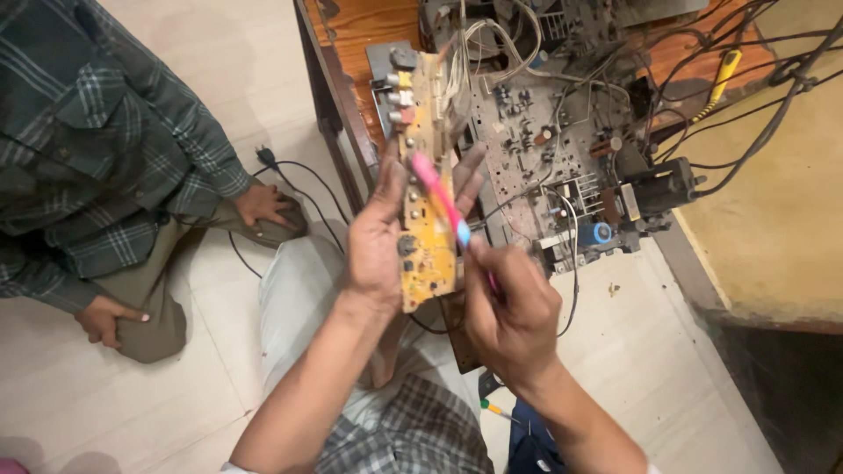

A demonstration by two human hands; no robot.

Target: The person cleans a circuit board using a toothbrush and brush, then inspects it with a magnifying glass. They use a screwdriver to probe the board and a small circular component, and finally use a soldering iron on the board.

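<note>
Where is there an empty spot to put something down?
Bare floor right of the right hand, below the big board. More floor above the seated person. The big board is crowded with wires.

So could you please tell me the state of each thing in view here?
Left hand: gripping the yellow circuit board, held upright.
Right hand: gripping a pink toothbrush, laid against the board.
Large grey circuit board: lying flat on the wooden table, wires attached.
Black plug: unplugged, on the floor.

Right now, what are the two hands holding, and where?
The left hand holds the yellow circuit board by its long edges. The right hand holds the pink brush by its handle's lower end.
</note>
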